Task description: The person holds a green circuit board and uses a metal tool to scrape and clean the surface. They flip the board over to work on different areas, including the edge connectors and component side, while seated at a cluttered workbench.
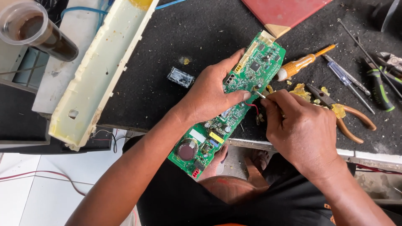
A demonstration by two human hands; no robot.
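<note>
Left hand (pixel 211 94) grips the green circuit board (pixel 234 104) across its long edges, over the bench edge. Right hand (pixel 299 129) pinches a thin metal tool (pixel 260 94) touching the board; pliers (pixel 341 113) lie just beyond its knuckles.

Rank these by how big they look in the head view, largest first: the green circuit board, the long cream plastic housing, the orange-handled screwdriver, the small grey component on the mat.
1. Cream plastic housing, though it may lie nearer the camera.
2. Green circuit board, held in the left hand.
3. Orange-handled screwdriver.
4. Small grey component.
</note>
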